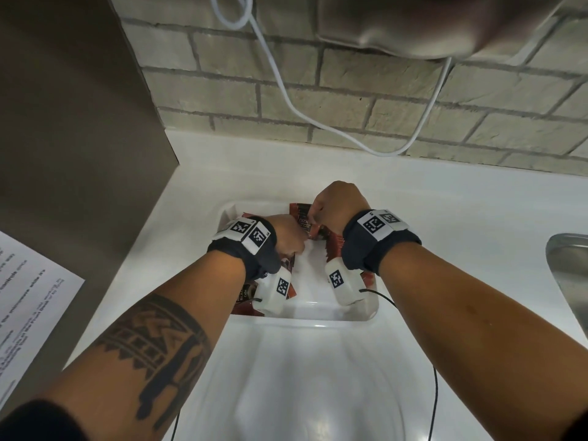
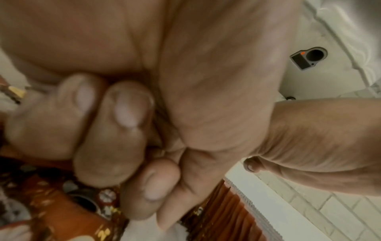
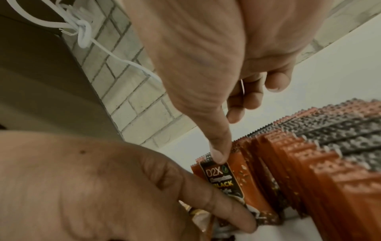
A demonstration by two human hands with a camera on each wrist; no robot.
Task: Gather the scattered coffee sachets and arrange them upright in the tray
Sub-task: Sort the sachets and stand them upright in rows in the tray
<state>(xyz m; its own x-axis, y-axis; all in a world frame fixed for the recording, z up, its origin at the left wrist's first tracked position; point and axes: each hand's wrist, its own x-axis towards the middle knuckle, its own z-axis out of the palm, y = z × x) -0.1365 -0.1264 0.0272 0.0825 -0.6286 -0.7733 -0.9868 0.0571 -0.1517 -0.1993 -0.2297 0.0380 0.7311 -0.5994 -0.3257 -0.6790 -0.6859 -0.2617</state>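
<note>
Inside the white tray (image 1: pixel 337 315), both the left hand (image 1: pixel 288 233) and right hand (image 1: pixel 339 206) pinch one sachet (image 3: pixel 228 182) beside the upright row (image 3: pixel 321 163).

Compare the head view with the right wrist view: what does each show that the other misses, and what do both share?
Only the head view shows the whole white tray, the metal sink at right, and the printed paper at left. Only the right wrist view shows the row of upright sachets edge-on and the "D2X BLACK" sachet label, with the right hand thumb on its top edge. Both show the left hand, the brick wall and the white cable.
</note>
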